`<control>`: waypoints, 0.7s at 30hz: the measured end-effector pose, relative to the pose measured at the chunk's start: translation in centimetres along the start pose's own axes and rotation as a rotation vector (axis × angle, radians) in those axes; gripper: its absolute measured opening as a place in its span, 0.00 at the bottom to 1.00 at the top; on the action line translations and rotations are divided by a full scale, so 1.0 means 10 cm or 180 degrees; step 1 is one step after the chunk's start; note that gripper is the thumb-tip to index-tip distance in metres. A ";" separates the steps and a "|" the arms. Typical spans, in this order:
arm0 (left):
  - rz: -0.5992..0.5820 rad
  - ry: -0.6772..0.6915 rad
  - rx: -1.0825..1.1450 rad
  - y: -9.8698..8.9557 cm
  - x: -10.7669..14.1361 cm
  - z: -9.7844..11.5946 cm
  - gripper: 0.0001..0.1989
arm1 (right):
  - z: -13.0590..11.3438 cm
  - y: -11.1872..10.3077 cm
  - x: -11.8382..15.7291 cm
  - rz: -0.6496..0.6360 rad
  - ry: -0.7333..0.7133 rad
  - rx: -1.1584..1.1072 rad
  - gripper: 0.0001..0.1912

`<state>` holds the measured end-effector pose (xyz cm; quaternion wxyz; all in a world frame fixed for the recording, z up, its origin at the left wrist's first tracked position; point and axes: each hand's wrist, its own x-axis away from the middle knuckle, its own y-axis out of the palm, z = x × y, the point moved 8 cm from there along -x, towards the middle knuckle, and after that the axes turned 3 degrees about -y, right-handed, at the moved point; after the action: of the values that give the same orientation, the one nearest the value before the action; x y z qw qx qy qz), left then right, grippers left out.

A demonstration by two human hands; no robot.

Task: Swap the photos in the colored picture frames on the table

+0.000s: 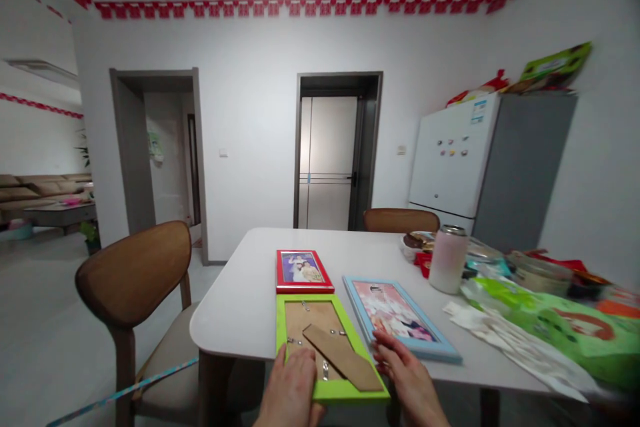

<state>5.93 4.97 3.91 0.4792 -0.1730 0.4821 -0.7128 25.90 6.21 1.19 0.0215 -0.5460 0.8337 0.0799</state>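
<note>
A green picture frame lies face down at the table's near edge, showing its brown backing, metal clips and a slanted stand flap. My left hand grips its lower left corner, fingers on top of the rim. Beside the frame's right edge, my right hand is open with slightly bent fingers, near the blue frame's lower left side. That blue picture frame lies face up with a pinkish photo. Beyond the green frame, a red picture frame with a photo of people also lies face up.
On the right of the white table are a pale pink tumbler, a white cloth, a green packet and containers. Wooden chairs stand at the left and far side. A refrigerator is at the back right.
</note>
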 end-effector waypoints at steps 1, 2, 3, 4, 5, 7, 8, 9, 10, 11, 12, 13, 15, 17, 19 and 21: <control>0.0166 0.0021 0.0109 -0.06 0.02 0.05 0.24 | 0.09 0.04 0.06 -0.0035 0.0235 -0.0323 0.17; 0.0362 0.0049 0.0266 -0.12 0.04 0.10 0.22 | 0.19 0.14 0.14 -0.0190 0.0512 -0.0616 0.17; 0.0569 0.0078 0.0499 -0.18 0.07 0.15 0.20 | 0.27 0.30 0.24 -0.0435 0.0795 -0.0876 0.17; 0.0767 0.0100 0.0815 -0.22 0.09 0.20 0.18 | 0.33 0.48 0.35 -0.0729 0.1057 -0.1093 0.17; 0.0931 0.0128 0.1189 -0.24 0.10 0.26 0.15 | 0.35 0.67 0.45 -0.1047 0.1262 -0.1270 0.19; 0.1104 0.0154 0.1967 -0.24 0.07 0.37 0.11 | 0.26 0.91 0.54 -0.1331 0.1193 -0.1573 0.21; 0.1129 0.0136 0.2318 -0.23 0.03 0.42 0.10 | 0.17 0.94 0.51 -0.1265 0.1011 -0.1670 0.21; 0.1151 0.0120 0.2624 -0.24 -0.03 0.48 0.10 | 0.08 0.89 0.44 -0.1085 0.0780 -0.1717 0.22; 0.1190 0.0113 0.2902 -0.27 -0.10 0.54 0.12 | -0.01 0.79 0.35 -0.0856 0.0560 -0.1697 0.22; 0.1224 0.0120 0.3173 -0.31 -0.19 0.60 0.16 | -0.09 0.64 0.23 -0.0623 0.0388 -0.1594 0.23; 0.1249 0.0158 0.3434 -0.35 -0.29 0.65 0.21 | -0.17 0.45 0.10 -0.0435 0.0229 -0.1442 0.25; 0.1211 0.0209 0.3678 -0.38 -0.41 0.70 0.26 | -0.23 0.25 -0.05 -0.0307 0.0118 -0.1194 0.28; 0.0957 0.0218 0.3909 -0.35 -0.67 0.77 0.31 | -0.31 -0.20 -0.37 -0.0057 0.0024 -0.0436 0.33; 0.0675 0.0018 0.3709 -0.18 -0.91 0.77 0.28 | -0.36 -0.65 -0.70 0.0226 -0.0054 0.0629 0.34; 0.0531 -0.0243 0.3422 0.06 -1.09 0.68 0.23 | -0.39 -0.99 -0.98 0.0415 -0.0110 0.1690 0.31; 0.0508 -0.0425 0.3243 0.31 -1.20 0.58 0.20 | -0.39 -1.13 -1.20 0.0390 -0.0237 0.2561 0.28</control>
<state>17.40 11.94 6.65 0.5852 0.0744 0.0540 -0.8056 41.23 12.07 5.26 0.2587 -0.4401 0.8281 -0.2317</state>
